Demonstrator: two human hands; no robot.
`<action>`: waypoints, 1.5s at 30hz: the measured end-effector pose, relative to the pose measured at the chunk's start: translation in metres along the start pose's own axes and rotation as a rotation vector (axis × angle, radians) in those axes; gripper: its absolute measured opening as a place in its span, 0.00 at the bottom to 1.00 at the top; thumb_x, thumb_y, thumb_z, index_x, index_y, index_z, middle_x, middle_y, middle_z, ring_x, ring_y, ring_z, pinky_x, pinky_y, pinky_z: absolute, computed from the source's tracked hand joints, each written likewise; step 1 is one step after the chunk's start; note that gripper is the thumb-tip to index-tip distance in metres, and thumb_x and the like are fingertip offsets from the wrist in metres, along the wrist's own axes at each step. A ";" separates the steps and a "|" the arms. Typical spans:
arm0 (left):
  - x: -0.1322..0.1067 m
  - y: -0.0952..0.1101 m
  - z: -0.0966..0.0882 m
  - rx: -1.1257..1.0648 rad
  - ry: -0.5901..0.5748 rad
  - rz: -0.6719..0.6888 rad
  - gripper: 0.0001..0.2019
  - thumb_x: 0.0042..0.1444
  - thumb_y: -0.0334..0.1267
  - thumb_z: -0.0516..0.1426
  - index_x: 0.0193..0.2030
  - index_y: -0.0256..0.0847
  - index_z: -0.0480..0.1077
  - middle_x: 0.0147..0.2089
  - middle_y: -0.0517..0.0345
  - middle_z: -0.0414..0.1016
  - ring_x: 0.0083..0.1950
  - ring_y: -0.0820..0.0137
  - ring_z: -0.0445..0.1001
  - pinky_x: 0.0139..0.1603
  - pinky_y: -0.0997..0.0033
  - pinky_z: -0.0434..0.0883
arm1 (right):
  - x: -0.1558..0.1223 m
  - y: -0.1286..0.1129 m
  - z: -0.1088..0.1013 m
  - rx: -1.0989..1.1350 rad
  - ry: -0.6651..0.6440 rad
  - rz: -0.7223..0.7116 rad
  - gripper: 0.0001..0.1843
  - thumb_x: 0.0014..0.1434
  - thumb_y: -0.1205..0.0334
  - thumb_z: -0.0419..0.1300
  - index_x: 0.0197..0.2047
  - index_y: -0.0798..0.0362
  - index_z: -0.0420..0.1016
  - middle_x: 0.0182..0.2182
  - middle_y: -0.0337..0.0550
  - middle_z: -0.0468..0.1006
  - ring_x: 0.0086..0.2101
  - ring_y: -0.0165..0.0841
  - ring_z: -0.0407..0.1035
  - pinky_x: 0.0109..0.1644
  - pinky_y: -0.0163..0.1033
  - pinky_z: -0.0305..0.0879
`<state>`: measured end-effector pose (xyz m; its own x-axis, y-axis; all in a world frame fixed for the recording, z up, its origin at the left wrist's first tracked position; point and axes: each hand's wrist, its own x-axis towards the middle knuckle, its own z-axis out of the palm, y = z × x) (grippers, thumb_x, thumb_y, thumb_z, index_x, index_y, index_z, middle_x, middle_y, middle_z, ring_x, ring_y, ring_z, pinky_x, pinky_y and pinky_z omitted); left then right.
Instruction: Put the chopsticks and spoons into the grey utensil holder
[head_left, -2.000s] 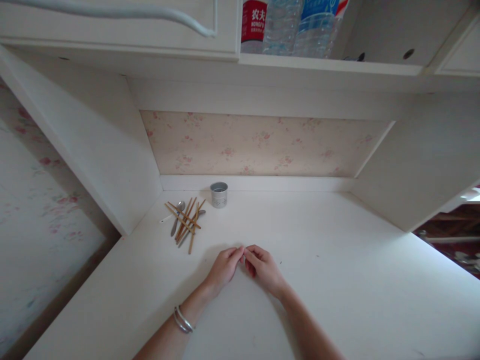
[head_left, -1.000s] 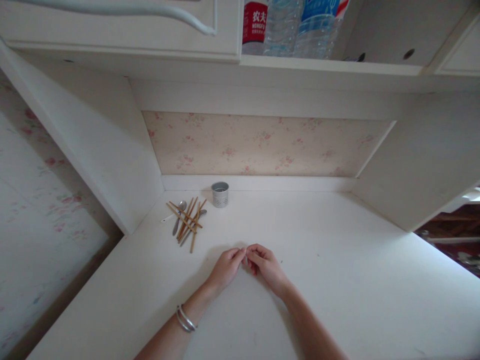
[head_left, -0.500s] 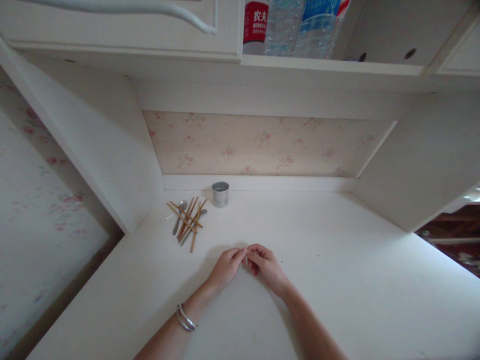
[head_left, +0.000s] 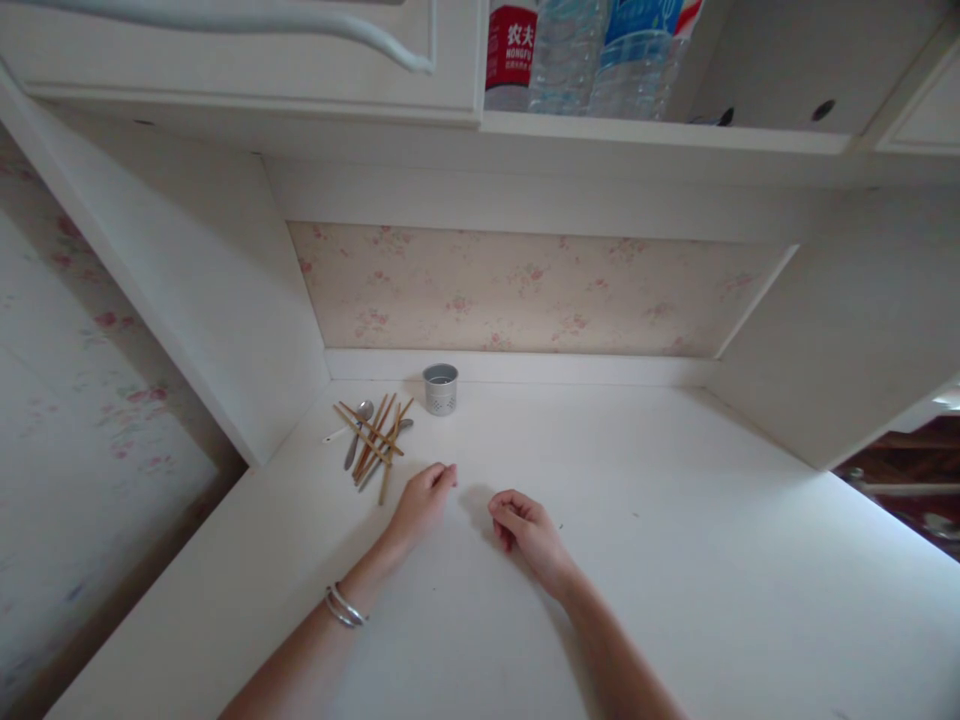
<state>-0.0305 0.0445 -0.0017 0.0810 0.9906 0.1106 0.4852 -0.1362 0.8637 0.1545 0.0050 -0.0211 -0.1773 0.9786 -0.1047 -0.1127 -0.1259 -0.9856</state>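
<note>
On the white desk [head_left: 675,560], a loose pile of wooden chopsticks [head_left: 379,438] lies crossed over two metal spoons [head_left: 355,430] near the back left corner. A small perforated metal cup [head_left: 440,388] stands upright just behind and to the right of the pile. My left hand [head_left: 421,502], with bangles on its wrist, hovers close to the near end of the chopsticks, fingers loosely curled and holding nothing. My right hand [head_left: 525,530] rests on the desk to the right, fingers curled in with nothing visible in them.
A shelf above holds several plastic water bottles [head_left: 585,55] and a cabinet door [head_left: 240,50]. White side panels [head_left: 202,300] close in the desk on the left and right. Floral wallpaper [head_left: 525,290] backs the niche.
My hands were touching fingertip to fingertip at the desk's middle. The left hand has moved away to the left, toward the chopsticks. The right hand has stayed in place.
</note>
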 end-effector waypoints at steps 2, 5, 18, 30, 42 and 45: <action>0.023 -0.007 -0.023 0.137 0.055 0.082 0.18 0.60 0.51 0.48 0.34 0.40 0.70 0.31 0.57 0.73 0.36 0.66 0.70 0.41 0.70 0.64 | 0.001 0.002 0.000 -0.020 -0.006 -0.005 0.14 0.56 0.50 0.62 0.32 0.53 0.71 0.19 0.33 0.67 0.19 0.24 0.57 0.22 0.32 0.52; 0.060 -0.021 -0.058 0.406 0.097 0.155 0.18 0.59 0.47 0.51 0.47 0.38 0.71 0.46 0.49 0.75 0.48 0.62 0.72 0.52 0.65 0.64 | 0.003 0.006 0.000 -0.048 -0.017 -0.006 0.14 0.57 0.50 0.60 0.32 0.53 0.71 0.18 0.32 0.66 0.18 0.24 0.56 0.22 0.32 0.50; 0.122 -0.082 -0.107 0.884 -0.143 -0.114 0.37 0.54 0.70 0.40 0.68 0.60 0.53 0.74 0.58 0.44 0.73 0.40 0.34 0.61 0.25 0.41 | 0.007 0.011 0.002 -0.194 -0.012 -0.026 0.14 0.59 0.50 0.58 0.33 0.53 0.71 0.16 0.30 0.63 0.17 0.23 0.53 0.20 0.31 0.48; 0.088 -0.071 -0.097 0.880 -0.181 -0.146 0.31 0.58 0.58 0.44 0.68 0.58 0.53 0.72 0.61 0.51 0.73 0.49 0.44 0.62 0.36 0.53 | 0.007 0.012 0.001 -0.214 -0.010 -0.030 0.12 0.59 0.52 0.57 0.33 0.53 0.71 0.16 0.30 0.63 0.17 0.23 0.53 0.20 0.30 0.48; -0.015 -0.057 -0.086 0.891 -0.122 -0.153 0.28 0.60 0.54 0.45 0.67 0.55 0.57 0.68 0.55 0.60 0.72 0.55 0.48 0.64 0.44 0.58 | 0.001 0.011 0.003 -0.233 -0.012 -0.050 0.14 0.58 0.50 0.57 0.33 0.53 0.71 0.17 0.31 0.63 0.18 0.24 0.54 0.21 0.31 0.49; -0.034 -0.054 -0.085 0.885 -0.146 -0.143 0.27 0.60 0.53 0.45 0.67 0.58 0.55 0.69 0.61 0.58 0.73 0.55 0.47 0.64 0.42 0.57 | 0.000 0.010 0.004 -0.246 -0.014 -0.056 0.14 0.58 0.50 0.57 0.33 0.53 0.71 0.17 0.31 0.63 0.18 0.24 0.54 0.22 0.31 0.49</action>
<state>-0.1331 0.0193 -0.0101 0.0487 0.9952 -0.0845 0.9858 -0.0343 0.1645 0.1495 0.0032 -0.0309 -0.1907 0.9804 -0.0489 0.1180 -0.0265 -0.9927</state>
